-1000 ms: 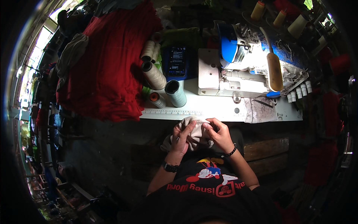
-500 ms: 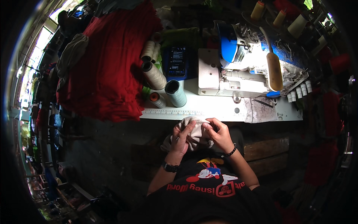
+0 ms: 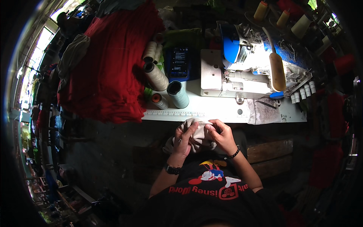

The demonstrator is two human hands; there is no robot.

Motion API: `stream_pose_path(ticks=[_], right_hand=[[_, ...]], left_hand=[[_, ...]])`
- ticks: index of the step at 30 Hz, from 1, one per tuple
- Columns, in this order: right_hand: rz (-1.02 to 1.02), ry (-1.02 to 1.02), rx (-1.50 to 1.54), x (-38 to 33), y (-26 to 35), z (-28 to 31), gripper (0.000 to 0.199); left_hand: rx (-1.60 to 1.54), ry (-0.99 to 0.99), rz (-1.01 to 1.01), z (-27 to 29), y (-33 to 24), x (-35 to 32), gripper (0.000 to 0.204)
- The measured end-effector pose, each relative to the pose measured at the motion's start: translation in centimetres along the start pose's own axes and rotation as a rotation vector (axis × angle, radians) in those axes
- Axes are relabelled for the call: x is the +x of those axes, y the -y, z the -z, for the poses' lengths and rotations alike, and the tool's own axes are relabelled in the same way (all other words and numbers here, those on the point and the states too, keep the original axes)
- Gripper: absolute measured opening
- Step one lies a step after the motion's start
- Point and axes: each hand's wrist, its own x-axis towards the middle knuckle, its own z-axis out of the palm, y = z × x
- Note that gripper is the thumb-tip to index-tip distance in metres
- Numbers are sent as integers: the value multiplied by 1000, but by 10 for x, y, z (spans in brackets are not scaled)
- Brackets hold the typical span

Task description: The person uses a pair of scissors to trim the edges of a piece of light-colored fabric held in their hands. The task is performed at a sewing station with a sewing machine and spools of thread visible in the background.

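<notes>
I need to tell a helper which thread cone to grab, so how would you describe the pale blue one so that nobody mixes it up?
Start at the white sewing machine on the white worktable. Just left of its base lies a cluster of thread cones beside the red fabric pile. The pale blue thread cone is the one nearest the machine, lying with its dark hollow end up; its neighbours are cream, and one small one is orange-tipped.

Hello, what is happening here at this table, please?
A person sits at a white sewing table and holds a small bunched piece of light grey cloth with both hands, just below the table's front edge. The left hand grips it from the side, and the right hand pinches its top. A sewing machine, several thread cones and a heap of red fabric lie beyond.
</notes>
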Motion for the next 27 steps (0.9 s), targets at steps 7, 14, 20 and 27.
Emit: stream_pose_path(ticks=[7, 14, 20, 27], right_hand=[[-10, 3, -15, 0, 1, 1, 22], [24, -10, -62, 2, -2, 2, 22], [32, -4, -64, 2, 0, 2, 21], [68, 4, -72, 2, -3, 1, 19]], left_hand=[[-14, -10, 9, 0, 1, 1, 14], [-18, -13, 24, -1, 1, 4, 15], [-19, -5, 16, -1, 0, 3, 14], [-24, -8, 9, -2, -2, 1, 13]])
